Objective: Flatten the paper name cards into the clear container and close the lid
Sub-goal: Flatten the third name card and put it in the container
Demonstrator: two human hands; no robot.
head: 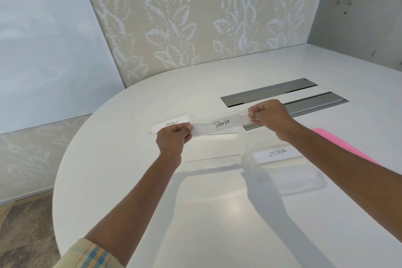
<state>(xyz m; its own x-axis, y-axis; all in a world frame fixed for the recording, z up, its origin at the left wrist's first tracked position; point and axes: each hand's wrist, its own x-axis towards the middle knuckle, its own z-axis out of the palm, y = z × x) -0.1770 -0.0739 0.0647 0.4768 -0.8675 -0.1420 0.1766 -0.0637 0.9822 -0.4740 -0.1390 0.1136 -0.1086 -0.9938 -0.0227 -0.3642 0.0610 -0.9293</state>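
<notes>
This looks to me like an office meeting room: a large white table (pixel 130 180) with a rounded end spreads under both hands, and just beyond my right hand (pixel 272 116) two grey metal cable hatches (pixel 267 91) sit flush in its top. Behind the hands stands a beige wall panel (pixel 174 17) with a pale leaf print, and patterned carpet (pixel 26 235) lies far down to the left of my left hand (pixel 171 140). Handwritten name cards fit a meeting: a PANDA card (pixel 220 125) pinched between my hands, and a ZEBRA card (pixel 277 154) nearer me than the right hand.

White rounded table (pixel 134 180), leaf-patterned wall panel (pixel 195 17), grey cable hatches (pixel 268 91), patterned carpet (pixel 24 230)
</notes>
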